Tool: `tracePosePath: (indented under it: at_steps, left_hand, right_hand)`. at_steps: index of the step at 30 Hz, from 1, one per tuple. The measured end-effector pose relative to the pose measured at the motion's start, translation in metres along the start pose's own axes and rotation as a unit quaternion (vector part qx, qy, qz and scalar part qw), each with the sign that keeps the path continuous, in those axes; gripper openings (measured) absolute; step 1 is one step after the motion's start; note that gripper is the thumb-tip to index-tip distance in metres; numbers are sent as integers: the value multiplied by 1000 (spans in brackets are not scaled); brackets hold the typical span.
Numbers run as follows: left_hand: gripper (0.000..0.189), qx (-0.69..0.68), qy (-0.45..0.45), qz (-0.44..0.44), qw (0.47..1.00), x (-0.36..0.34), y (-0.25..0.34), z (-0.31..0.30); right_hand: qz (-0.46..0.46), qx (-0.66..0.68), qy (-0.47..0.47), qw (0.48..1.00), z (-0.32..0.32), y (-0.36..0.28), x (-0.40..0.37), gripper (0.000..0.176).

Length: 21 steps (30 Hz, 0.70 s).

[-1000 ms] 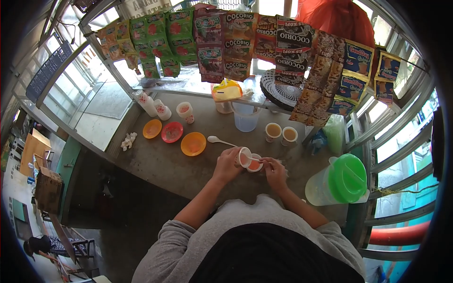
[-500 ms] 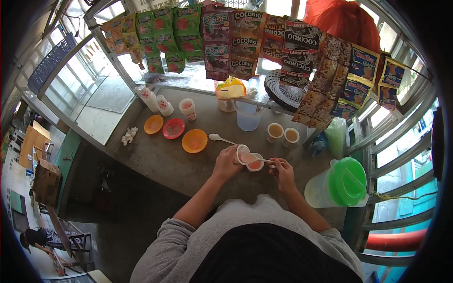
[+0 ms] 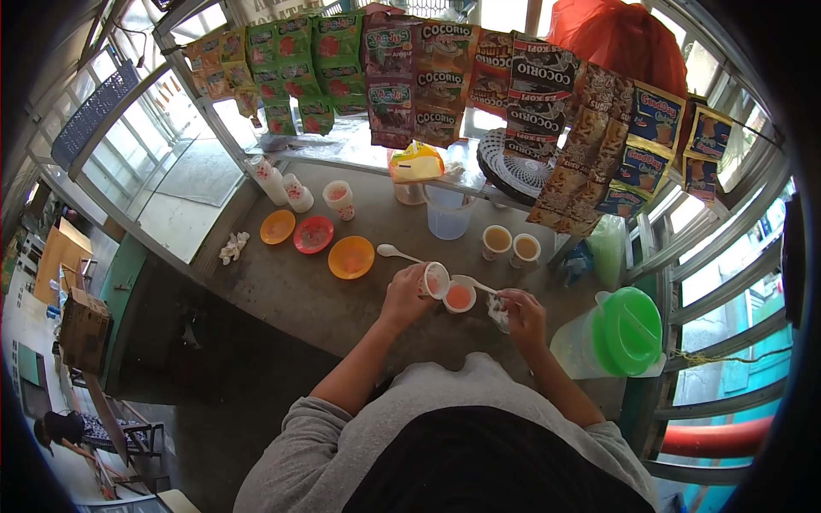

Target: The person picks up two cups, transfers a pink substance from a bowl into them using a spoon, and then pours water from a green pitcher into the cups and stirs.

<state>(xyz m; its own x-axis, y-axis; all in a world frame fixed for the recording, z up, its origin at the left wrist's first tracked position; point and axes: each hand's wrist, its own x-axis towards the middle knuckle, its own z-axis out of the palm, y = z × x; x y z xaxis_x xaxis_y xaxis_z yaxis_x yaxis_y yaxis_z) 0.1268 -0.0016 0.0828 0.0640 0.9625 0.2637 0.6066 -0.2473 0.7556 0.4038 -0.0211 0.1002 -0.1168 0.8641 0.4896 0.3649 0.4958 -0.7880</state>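
My left hand [image 3: 407, 295] is wrapped round a small cup [image 3: 434, 280] with pinkish contents, tilted to the right. Touching or close beside it, a second cup [image 3: 459, 296] with orange-pink contents stands on the counter. The fingers of my right hand [image 3: 522, 311] are closed on the handle of a white spoon [image 3: 483, 287], whose bowl end is over the right rim of the second cup. A crumpled whitish thing [image 3: 499, 313] shows just left of the right fingers. Another white spoon [image 3: 398, 252] lies behind my left hand.
Three small plates, one yellow [image 3: 351, 257], sit at the left near patterned cups [image 3: 339, 199]. Two cups of tan liquid [image 3: 496, 242] stand behind my right hand. A green-lidded jug [image 3: 629, 332] is at the right. Sachets [image 3: 440, 81] hang above; a person [image 3: 64, 429] is far left.
The cup in my left hand has moved slightly left, away from the second cup. My right hand has shifted right and down with the spoon, and the whitish thing now shows more.
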Motion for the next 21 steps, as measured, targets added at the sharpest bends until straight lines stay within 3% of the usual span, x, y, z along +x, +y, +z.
tracePosePath:
  at_steps: [4,7,9,10,12,13,15,21]
  left_hand:
    - [59,-11,-9,-9,1000,-1,11,3]
    - [60,6,-4,4,1000,-2,20,3]
    - [61,13,-6,13,1000,-3,25,2]
    - [61,13,-4,12,1000,-3,28,1]
    - [61,26,4,17,1000,-4,31,1]
    - [61,26,5,16,1000,-4,30,0]
    - [62,35,12,21,999,-5,29,0]
    - [65,7,22,4,1000,-2,23,0]
  right_hand:
    - [21,28,-33,999,17,-13,8,17]
    - [94,29,-44,994,39,-2,8,16]
    - [211,131,-36,968,51,5,5,17]
    - [210,132,-38,968,55,11,3,17]
    - [285,278,-38,917,59,18,1,24]
    - [285,278,-40,916,59,19,1,24]
    - [386,375,-18,842,56,17,0,24]
    - [386,376,11,842,39,14,1,24]
